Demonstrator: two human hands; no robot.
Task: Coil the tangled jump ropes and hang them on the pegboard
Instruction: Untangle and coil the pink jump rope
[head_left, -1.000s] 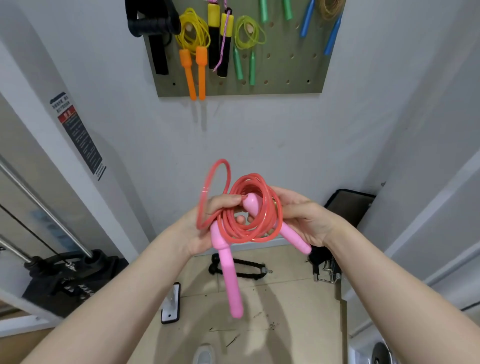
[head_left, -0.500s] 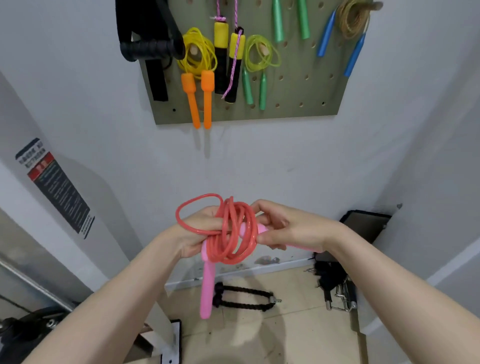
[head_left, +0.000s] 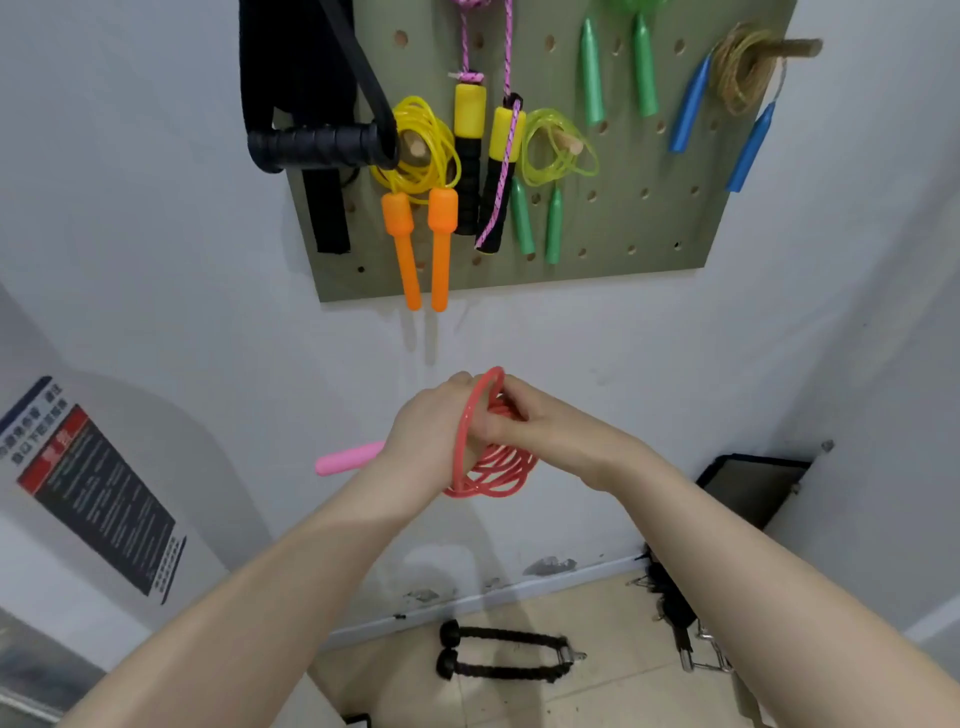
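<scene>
Coiled red jump rope (head_left: 493, 467) sits at the centre of the frame, bunched between both hands below the pegboard (head_left: 649, 228). Left hand (head_left: 431, 431) grips the coil with one pink handle (head_left: 345, 461) sticking out to the left, while right hand (head_left: 540, 428) curls its fingers into the loops. Yellow rope with orange handles (head_left: 421, 156) hangs on the board above.
</scene>
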